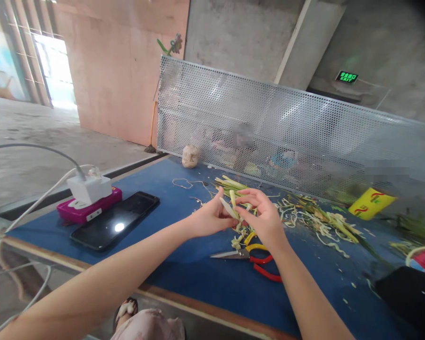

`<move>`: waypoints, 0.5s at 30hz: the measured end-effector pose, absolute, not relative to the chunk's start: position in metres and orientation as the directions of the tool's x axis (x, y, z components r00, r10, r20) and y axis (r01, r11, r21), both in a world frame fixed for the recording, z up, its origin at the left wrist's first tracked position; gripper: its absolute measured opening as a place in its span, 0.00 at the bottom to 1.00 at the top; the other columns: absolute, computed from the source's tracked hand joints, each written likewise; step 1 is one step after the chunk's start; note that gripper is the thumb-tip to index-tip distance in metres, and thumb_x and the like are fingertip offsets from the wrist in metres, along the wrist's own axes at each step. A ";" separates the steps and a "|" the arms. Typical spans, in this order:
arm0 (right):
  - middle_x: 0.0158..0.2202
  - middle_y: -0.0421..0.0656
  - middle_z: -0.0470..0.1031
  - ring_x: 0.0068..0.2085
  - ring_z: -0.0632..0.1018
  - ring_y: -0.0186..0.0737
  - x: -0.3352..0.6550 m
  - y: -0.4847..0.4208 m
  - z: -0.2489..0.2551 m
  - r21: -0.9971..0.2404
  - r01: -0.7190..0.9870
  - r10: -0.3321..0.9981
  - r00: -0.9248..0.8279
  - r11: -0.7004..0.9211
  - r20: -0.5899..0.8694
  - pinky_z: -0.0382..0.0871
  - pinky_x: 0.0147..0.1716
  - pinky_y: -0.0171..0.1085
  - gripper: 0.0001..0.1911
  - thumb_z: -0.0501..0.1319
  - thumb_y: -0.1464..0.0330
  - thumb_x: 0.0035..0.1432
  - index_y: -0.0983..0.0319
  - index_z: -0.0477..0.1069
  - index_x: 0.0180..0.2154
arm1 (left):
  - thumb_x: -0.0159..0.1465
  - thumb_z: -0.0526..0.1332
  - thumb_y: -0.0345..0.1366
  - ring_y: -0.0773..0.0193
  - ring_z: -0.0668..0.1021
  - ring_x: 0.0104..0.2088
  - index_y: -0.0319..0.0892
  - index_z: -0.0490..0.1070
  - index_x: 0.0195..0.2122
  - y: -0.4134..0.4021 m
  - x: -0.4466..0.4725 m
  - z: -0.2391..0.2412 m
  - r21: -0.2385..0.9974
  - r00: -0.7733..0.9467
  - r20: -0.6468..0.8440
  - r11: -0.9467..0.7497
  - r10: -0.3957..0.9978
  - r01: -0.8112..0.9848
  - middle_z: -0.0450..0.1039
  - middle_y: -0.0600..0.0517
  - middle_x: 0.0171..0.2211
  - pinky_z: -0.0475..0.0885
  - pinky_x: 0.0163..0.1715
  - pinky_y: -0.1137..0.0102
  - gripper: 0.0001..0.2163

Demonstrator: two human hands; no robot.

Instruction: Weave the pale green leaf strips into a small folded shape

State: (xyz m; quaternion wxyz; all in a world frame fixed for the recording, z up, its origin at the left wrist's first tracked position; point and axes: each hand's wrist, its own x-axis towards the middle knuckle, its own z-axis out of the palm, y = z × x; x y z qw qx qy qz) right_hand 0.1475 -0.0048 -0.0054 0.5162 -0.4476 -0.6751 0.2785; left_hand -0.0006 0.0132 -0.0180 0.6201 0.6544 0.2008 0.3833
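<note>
Above the blue tabletop, my left hand [208,218] is closed on a pale, peeled plant stalk [229,208], its thumb pointing up. My right hand [265,216] meets it from the other side, its fingers curled around a short yellowish stalk piece [233,197]. The two pieces cross close together, and I cannot tell whether they are joined. Peeled scraps [238,242] lie under the hands. Just in front of them rest scissors [265,272] with red and yellow handles, blades pointing left. A bunch of green stalks [226,182] lies behind my hands.
On the left, a black phone [116,219] lies beside a magenta power strip [102,206] with a white charger [88,188]. Root and leaf trimmings [322,219] spread right, near a yellow packet [371,203]. A perforated metal panel [286,118] borders the back, with a pale lump [190,157] before it.
</note>
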 end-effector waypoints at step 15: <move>0.41 0.43 0.69 0.47 0.69 0.42 0.163 -0.009 0.002 -0.617 0.359 0.703 -0.494 0.700 0.511 0.62 0.46 0.46 0.07 0.59 0.64 0.52 0.59 0.69 0.25 | 0.48 0.64 0.27 0.74 0.69 0.16 0.39 0.48 0.53 0.016 -0.008 -0.010 0.971 0.555 0.237 -0.173 0.797 -0.167 0.68 0.62 0.17 0.62 0.19 0.76 0.33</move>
